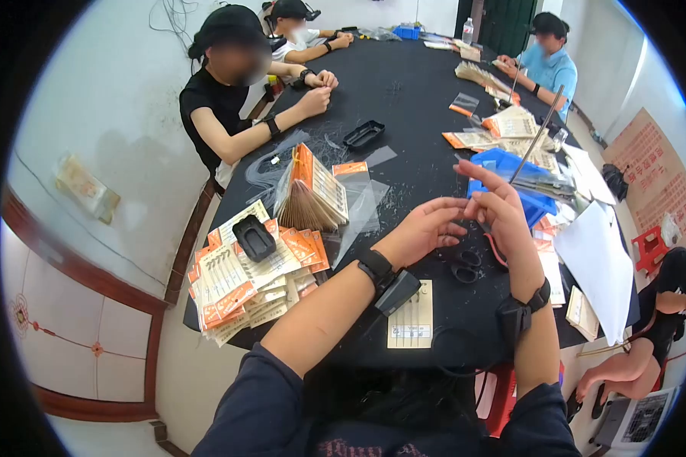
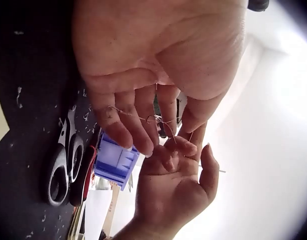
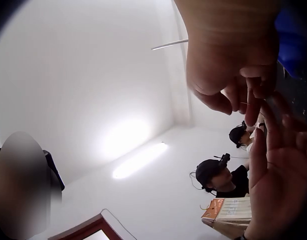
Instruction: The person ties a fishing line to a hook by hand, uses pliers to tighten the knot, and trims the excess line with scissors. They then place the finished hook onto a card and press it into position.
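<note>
My left hand and right hand meet in front of me above the black table. A thin, pale fishing line runs across the left fingers in the left wrist view, with a small curved hook on it. The left thumb and fingers hold the line. Opposite them, the right hand pinches its end with curled fingers. Part of the line is hidden by the fingers. Below the hands lie black-handled scissors, and a printed card lies near the table edge.
To the left, a pile of cards bears a black plastic tray; a card bundle stands behind. A blue bin and upright metal rod are at right. Other people sit around the table.
</note>
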`<state>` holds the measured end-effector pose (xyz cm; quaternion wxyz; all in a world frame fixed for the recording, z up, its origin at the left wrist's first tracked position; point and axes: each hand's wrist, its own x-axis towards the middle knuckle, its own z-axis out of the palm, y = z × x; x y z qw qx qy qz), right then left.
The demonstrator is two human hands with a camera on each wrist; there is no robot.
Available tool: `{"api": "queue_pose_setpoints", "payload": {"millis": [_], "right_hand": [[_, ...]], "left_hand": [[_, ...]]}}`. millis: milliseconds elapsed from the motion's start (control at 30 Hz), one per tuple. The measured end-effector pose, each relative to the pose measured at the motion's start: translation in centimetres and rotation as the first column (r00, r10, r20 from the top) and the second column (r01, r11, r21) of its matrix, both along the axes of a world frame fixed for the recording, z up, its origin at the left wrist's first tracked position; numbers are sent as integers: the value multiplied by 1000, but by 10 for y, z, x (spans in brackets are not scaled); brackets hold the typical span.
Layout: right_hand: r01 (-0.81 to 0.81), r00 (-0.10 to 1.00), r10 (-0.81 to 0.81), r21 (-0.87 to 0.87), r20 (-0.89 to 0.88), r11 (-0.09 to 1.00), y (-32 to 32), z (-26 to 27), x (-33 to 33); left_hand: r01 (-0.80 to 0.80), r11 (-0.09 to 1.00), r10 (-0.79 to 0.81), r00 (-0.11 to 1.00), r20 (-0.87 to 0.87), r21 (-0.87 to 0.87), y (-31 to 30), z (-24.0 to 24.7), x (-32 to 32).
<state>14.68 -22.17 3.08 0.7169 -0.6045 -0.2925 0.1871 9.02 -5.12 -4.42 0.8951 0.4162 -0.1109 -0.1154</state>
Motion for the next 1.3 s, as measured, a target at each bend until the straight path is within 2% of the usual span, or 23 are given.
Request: {"api": "queue_pose_setpoints", "payload": {"millis": [33, 233, 333, 467, 600, 733, 867, 933, 1000, 1033, 1133, 1233, 1300], "right_hand": [[12, 1000, -11, 55, -17, 998, 1, -5, 1], [59, 997, -61, 54, 46, 997, -6, -22, 0], [101, 992, -100, 2, 74, 995, -6, -18, -4], [130, 989, -133, 47, 65, 990, -7, -24, 2], [99, 995, -97, 93, -26, 991, -11, -27, 9], [12, 991, 14, 201, -130, 980, -11, -28, 11], [125, 992, -125, 16, -1, 992, -7, -31, 8], [196, 977, -185, -109, 102, 975, -6, -33, 5], [245, 938, -202, -128, 280, 961, -5, -41, 10], [270, 907, -205, -133, 368, 954, -5, -44, 12], [509, 741, -281, -237, 610, 828, -5, -39, 6], [532, 584, -231, -152, 779, 833, -6, -38, 8], [552, 501, -145, -185, 853, 813, -5, -37, 5]], "left_hand": [[-22, 1000, 22, 1000, -11, 9, 0, -1, 1], [-119, 993, 117, 987, -112, -13, 2, -1, 0], [-98, 994, 92, 990, -110, -54, 2, -4, 1], [-95, 989, 78, 987, -140, -117, 6, -6, 3], [-146, 983, 132, 983, -129, -109, 4, -7, 3], [-174, 979, 160, 977, -139, -102, 3, -4, 2], [-196, 980, 187, 970, -153, -44, 1, 0, 2], [-182, 975, 160, 973, -167, -126, 2, 0, 3], [-174, 971, 145, 974, -173, -165, 2, 0, 3], [-172, 972, 144, 975, -171, -162, 2, 1, 3], [-162, 968, 128, 976, -177, -192, 2, 3, 3], [-157, 960, 118, 978, -175, -230, 4, 4, 3], [-148, 957, 107, 979, -171, -249, 4, 5, 2]]}}
